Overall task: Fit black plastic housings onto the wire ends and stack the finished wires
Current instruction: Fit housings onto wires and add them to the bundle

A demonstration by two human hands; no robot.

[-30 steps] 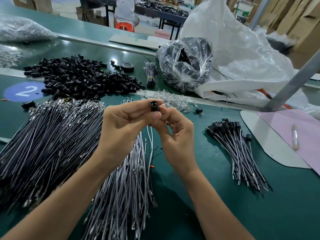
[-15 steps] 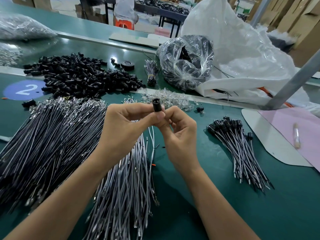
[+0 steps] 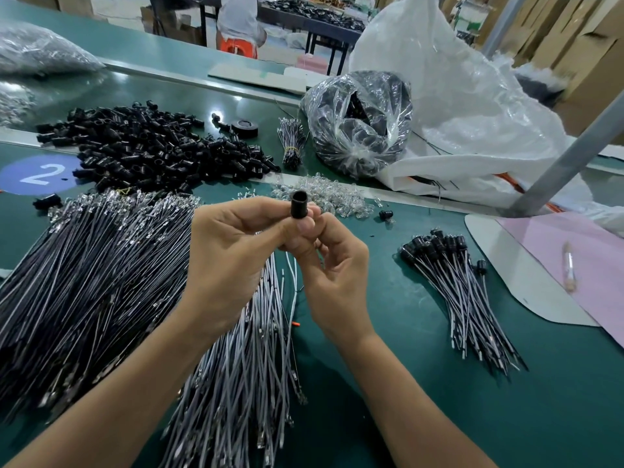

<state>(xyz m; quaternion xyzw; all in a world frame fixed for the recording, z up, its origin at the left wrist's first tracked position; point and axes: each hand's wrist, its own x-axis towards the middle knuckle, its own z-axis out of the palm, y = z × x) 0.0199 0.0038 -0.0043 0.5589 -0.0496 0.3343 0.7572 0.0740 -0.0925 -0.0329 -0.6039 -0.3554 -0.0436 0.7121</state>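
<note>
My left hand [image 3: 229, 255] pinches a black plastic housing [image 3: 299, 205] upright between thumb and fingers, its open end up. Just beneath it my right hand [image 3: 332, 265] has its fingers curled around thin wires [image 3: 291, 268] that hang down from the housing. A heap of loose black housings [image 3: 148, 146] lies at the back left. Bare black wires [image 3: 87, 282] spread on the left and grey wires [image 3: 243, 366] run under my hands. The stack of finished wires [image 3: 459, 292] with housings fitted lies to the right.
A pile of small clear bulbs [image 3: 324, 195] lies behind my hands, one stray housing [image 3: 385, 215] beside it. A clear bag of black parts [image 3: 361, 126] and a big white bag [image 3: 472, 106] stand at the back right. Pink paper [image 3: 580, 265] with a pen [image 3: 568, 266] lies at far right.
The housing has turned from facing me to standing upright with its opening up. Both hands stay close together above the grey wires.
</note>
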